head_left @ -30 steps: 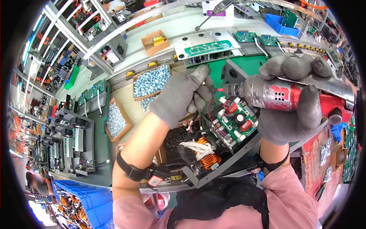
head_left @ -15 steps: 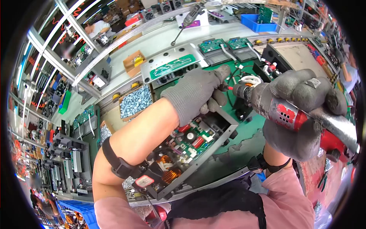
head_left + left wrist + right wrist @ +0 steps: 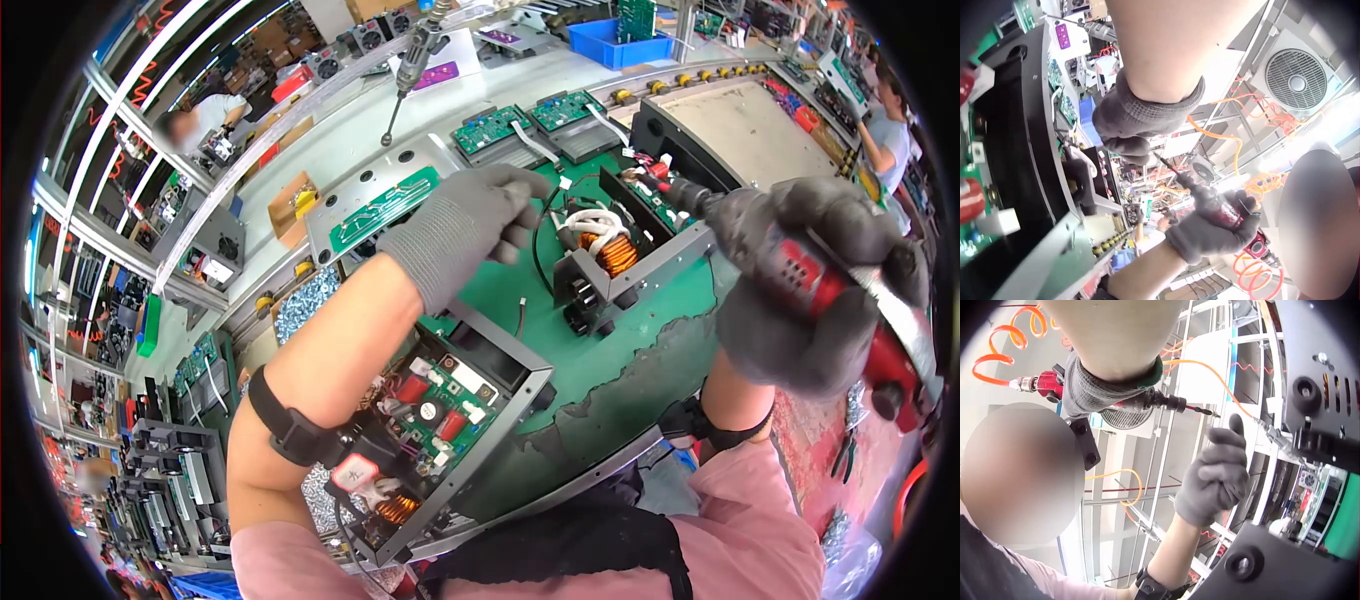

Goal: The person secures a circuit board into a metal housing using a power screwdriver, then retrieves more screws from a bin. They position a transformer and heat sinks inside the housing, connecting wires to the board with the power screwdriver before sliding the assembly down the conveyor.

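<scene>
My gloved right hand (image 3: 775,338) grips a red air screwdriver (image 3: 800,272), its bit pointing to the far chassis (image 3: 685,252). That open metal case has a copper coil (image 3: 618,254) and a circuit board inside; the bit tip overlaps its board in the head view. My gloved left hand (image 3: 465,228) hovers to the left of the bit with fingers curled. In the right wrist view the bit (image 3: 1200,410) ends a little short of the left hand (image 3: 1213,481). I cannot tell whether small parts lie in its palm. Under my left forearm sits a second open chassis (image 3: 495,440).
A box of silvery screws (image 3: 305,305) lies left of my forearm. Behind are a metal fixture with a green board (image 3: 385,208), boards on heat sinks (image 3: 490,135), a hanging driver (image 3: 415,65) and a blue bin (image 3: 618,48). Other people stand at the line.
The view has turned right, bringing the far chassis into full sight. The screwdriver bit, at my left fingertips half a second ago, has moved away right toward that chassis.
</scene>
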### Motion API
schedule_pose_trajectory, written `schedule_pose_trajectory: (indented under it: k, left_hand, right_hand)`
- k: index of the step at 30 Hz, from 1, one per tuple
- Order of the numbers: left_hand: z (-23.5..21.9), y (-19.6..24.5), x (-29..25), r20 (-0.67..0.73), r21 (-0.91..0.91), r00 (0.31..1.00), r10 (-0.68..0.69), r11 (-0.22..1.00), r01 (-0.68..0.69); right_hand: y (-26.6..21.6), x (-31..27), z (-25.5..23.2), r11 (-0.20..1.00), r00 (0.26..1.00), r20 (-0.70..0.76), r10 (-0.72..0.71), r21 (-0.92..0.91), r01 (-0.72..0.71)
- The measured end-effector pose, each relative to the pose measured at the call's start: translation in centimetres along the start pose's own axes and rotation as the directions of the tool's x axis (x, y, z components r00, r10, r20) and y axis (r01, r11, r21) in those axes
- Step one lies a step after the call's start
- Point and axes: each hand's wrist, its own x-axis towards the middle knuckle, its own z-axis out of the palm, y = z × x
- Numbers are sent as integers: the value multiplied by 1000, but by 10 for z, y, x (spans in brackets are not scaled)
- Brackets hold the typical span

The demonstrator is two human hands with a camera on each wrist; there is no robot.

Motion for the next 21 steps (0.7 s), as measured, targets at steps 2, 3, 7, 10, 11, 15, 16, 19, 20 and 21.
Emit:
schedule_pose_trajectory:
  k: [2, 3, 7, 10, 11, 15, 16, 19, 20, 21]
  left_hand:
    - [-6, -8, 22, -98, 258, 995, -21, 965, 46]
    - [-4, -12, 31, -113, 491, 990, 86, 871, -19]
    - [13, -12, 64, -83, 844, 981, 176, 536, -25]
    - [37, -3, 81, -80, 912, 996, 50, 406, 53]
    - [45, -2, 85, -77, 934, 997, 22, 351, 65]
    - [54, -8, 107, -62, 938, 997, -54, 339, 77]
    - [44, -23, 119, 117, 908, 992, -36, 410, -92]
    - [40, -36, 137, 241, 896, 957, -164, 416, -154]
    - [41, -39, 133, 191, 763, 970, -152, 644, -49]
    - [46, -34, 120, 192, 767, 968, -161, 640, -46]
  right_hand:
    - [-1, -2, -18, 999, 990, -134, 42, -26, -46]
    - [1, -1, -25, 999, 990, -136, 43, -26, -47]
    - [-3, 1, -54, 943, 990, -135, 29, -326, -72]
    - [0, -1, -67, 962, 974, -223, -44, -273, -19]
    - [-3, 0, -73, 966, 980, -197, 1, -253, -52]
    - [-6, 0, -98, 902, 993, -104, 51, -422, -90]
    - [-5, -1, -100, 900, 993, -108, 54, -426, -96]
    - [1, -6, -104, 897, 989, -137, 51, -429, -106]
    - [4, -8, -105, 930, 988, -151, 11, -361, -65]
    - [7, -10, -106, 956, 985, -172, -29, -292, -23]
